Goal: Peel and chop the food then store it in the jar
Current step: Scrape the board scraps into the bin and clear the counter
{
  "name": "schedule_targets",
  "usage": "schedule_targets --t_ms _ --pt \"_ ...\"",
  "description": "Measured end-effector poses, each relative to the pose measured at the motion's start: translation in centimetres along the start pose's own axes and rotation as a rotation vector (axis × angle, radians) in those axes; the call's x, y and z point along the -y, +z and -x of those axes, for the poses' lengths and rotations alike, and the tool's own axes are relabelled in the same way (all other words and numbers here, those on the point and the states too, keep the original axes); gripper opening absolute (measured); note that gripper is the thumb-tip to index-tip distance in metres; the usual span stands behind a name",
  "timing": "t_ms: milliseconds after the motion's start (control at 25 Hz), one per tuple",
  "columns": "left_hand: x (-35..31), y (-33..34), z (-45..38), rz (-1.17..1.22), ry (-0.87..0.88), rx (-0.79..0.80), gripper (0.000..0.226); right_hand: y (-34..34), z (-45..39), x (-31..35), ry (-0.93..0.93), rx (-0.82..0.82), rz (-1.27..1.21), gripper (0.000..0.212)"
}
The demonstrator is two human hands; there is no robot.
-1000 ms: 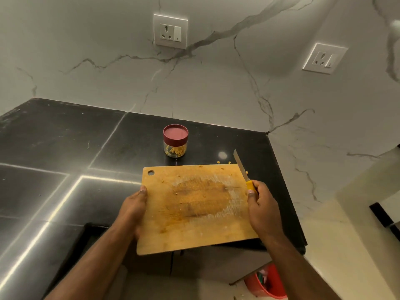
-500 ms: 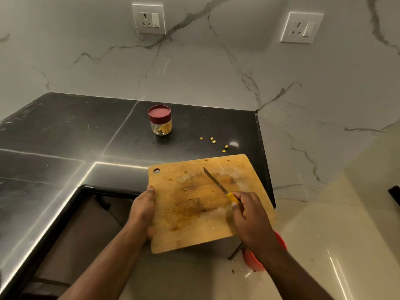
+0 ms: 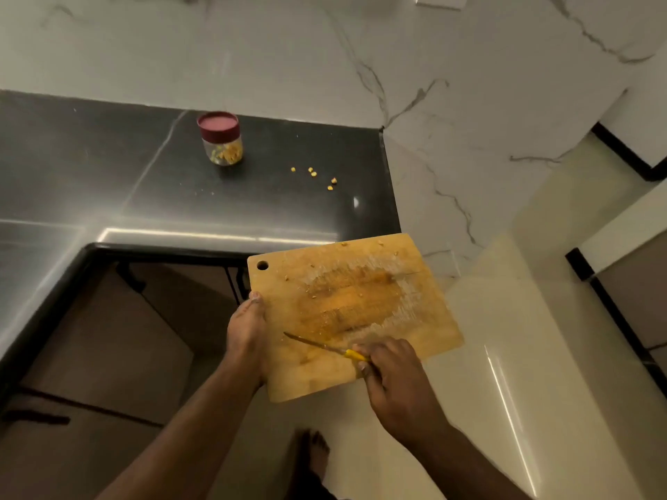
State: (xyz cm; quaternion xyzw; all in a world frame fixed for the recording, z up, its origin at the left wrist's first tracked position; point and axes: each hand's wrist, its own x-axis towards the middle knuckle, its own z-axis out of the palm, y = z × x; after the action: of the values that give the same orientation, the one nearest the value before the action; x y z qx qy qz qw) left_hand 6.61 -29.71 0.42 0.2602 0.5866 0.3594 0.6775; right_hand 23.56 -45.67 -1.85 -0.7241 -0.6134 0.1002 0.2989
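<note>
The wooden chopping board [image 3: 355, 312] is held off the black countertop [image 3: 252, 196], out over the pale floor [image 3: 505, 355]. It is gripped at its left edge by the left hand [image 3: 247, 326], thumb on top and fingers hidden beneath. The right hand [image 3: 393, 373] is closed round the yellow handle of a small knife [image 3: 326, 347], whose blade is laid across the near part of the board, pointing left. Whether the right hand also supports the board cannot be told.

The jar [image 3: 220, 142] stands on the countertop with its maroon lid on, and chopped yellow food is seen inside it. A few loose yellow pieces [image 3: 312, 172] lie on the countertop to the right of the jar, well apart from the board. Small crumbs and an orange stain remain on the board.

Risks are judged as follows:
- The board appears to be carried mainly by one edge; a slip of the left hand would drop it to the floor, close to the bare foot [image 3: 317, 452] seen below.
- The blade tip lies near the left thumb; a scrape drawn leftwards could nick it.
- Crumbs scraped from this position would fall to the floor unless a bin is below, which is not shown.
- The stray pieces could be left out of the jar, since its lid is already on.
</note>
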Motion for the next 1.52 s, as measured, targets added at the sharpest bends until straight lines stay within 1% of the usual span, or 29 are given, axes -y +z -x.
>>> schedule_targets --t_ms 200,320,480,600,680,760,840,880,960,1080,1160,1320,1400,1520 --pt "5.3 1.6 3.0 -0.026 -0.053 0.014 0.033 -0.6 7.0 -2.1 0.032 0.038 0.028 0.030" --pt "7.5 3.4 3.6 -0.041 -0.076 0.022 0.034 -1.5 9.5 -4.5 0.068 0.014 0.037 0.032" --pt "10.8 6.8 4.1 -0.075 -0.099 0.023 0.030 -3.1 10.6 -10.9 0.219 -0.076 0.092 0.031" --pt "13.9 9.6 3.4 -0.091 -0.131 -0.053 0.032 -3.4 10.4 -16.4 0.349 -0.072 0.054 0.030" --pt "16.4 12.0 2.7 -0.100 -0.142 -0.114 0.031 -3.0 10.4 -20.0 0.311 0.001 0.009 0.029" --pt "18.9 14.5 2.0 -0.103 -0.159 -0.160 0.031 -2.4 10.4 -23.6 0.237 0.115 -0.026 0.028" --pt "21.9 16.6 0.9 -0.100 -0.187 -0.196 0.036 -1.7 10.4 -27.2 0.217 0.225 -0.044 0.029" --pt "23.2 17.4 0.4 -0.082 -0.206 -0.200 0.037 -1.4 10.3 -28.7 0.216 0.254 -0.044 0.029" --pt "25.9 18.7 -1.0 -0.056 -0.235 -0.214 0.037 -0.7 9.8 -32.0 0.245 0.274 -0.051 0.029" --pt "30.5 20.2 -3.9 -0.024 -0.292 -0.287 0.036 1.2 8.5 -37.3 0.364 0.269 -0.044 0.029" --pt "33.0 21.1 -5.6 0.047 -0.336 -0.273 0.041 2.9 7.8 -40.4 0.424 0.302 -0.052 0.028" --pt "36.2 22.9 -8.2 0.107 -0.340 -0.353 0.025 5.9 8.9 -42.6 0.323 0.375 -0.167 0.028" --pt "37.6 23.5 -10.0 0.094 -0.351 -0.370 0.023 7.3 9.5 -43.2 0.270 0.423 -0.184 0.030" --pt "38.8 23.7 -12.0 0.085 -0.314 -0.369 0.024 9.9 8.5 -46.0 0.322 0.423 -0.145 0.031"
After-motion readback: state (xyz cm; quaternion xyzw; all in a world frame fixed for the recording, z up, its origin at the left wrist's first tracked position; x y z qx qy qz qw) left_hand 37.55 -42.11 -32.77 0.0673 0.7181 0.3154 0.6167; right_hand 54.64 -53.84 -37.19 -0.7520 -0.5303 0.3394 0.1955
